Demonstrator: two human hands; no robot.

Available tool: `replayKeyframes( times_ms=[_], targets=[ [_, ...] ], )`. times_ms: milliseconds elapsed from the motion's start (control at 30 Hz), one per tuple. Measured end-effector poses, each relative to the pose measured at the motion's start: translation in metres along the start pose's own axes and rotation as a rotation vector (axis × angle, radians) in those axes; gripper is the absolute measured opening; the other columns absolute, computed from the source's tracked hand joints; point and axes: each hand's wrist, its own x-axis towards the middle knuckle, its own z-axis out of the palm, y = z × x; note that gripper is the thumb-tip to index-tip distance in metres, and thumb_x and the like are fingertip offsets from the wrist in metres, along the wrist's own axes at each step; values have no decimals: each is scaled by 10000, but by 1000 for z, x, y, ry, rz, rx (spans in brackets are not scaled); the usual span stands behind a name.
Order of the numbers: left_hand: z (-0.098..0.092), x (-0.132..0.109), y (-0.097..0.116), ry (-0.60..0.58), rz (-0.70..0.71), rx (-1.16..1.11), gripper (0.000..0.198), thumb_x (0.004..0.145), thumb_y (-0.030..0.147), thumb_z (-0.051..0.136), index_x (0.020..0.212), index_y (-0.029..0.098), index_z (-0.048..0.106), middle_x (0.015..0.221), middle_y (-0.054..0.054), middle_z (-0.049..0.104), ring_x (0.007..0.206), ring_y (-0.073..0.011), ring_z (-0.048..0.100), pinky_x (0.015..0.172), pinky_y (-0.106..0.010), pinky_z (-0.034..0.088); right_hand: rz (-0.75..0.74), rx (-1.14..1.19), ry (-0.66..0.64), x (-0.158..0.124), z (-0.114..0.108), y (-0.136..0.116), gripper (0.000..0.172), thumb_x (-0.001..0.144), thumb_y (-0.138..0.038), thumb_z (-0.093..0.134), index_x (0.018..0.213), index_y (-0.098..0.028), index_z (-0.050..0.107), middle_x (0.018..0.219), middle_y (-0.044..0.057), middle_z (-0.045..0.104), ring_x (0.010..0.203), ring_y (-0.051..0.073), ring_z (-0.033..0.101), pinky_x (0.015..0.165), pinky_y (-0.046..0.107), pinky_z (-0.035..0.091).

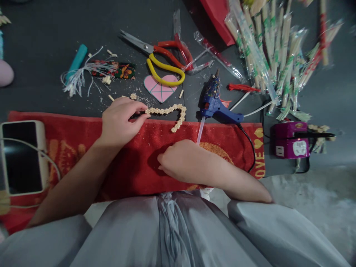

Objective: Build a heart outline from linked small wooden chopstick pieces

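In the head view, a dark grey table (47, 29) spreads beyond the blue glue gun (219, 107), and pale, mottled floor (314, 200) shows nearer the person, to the gun's right. A red towel (133, 163) lies across the near side of the table, the gun's handle at its far edge.

On the towel's end, right of the gun, yellow letters read "OVE", with hearts alongside. Green print, too small to read, marks the clear-wrapped wooden sticks (282, 55) beyond and right of the gun. The glossy purple box (290, 135), also to its right, bears a white label.

Left of the gun is the cream beaded strip (167, 110), knobbly and bent into a hook. The left hand (125, 118) pinches its left end and a thin dark piece between thumb and fingers. The right hand (178, 159) is loosely curled over the towel, nearer the person than the gun; its fingers are mostly hidden, so whether it holds anything cannot be told. Scissors (152, 55) with red and yellow handles overlap a flat pink heart (161, 92) left of the gun.
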Motion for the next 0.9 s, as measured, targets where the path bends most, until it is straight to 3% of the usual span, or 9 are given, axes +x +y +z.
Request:
replayKeyframes(
  times_ms=[400,900],
  targets=[
    [2,-1,-1,36,49,29,96,909,231,736,959,292,681,861,19,742,829,-204,713,758,-367,589,-4,2,1,0,2,0,257,1045,-239,499,1021,-151,739,926,118,798,867,258,772,528,289,357],
    [-1,0,2,-28,-16,34,63,924,258,709,959,304,682,885,13,744,860,-207,718,796,-388,598,-2,3,11,-2,1,0,261,1043,-226,493,1028,-148,742,917,117,795,864,263,772,526,306,349]
  ],
)
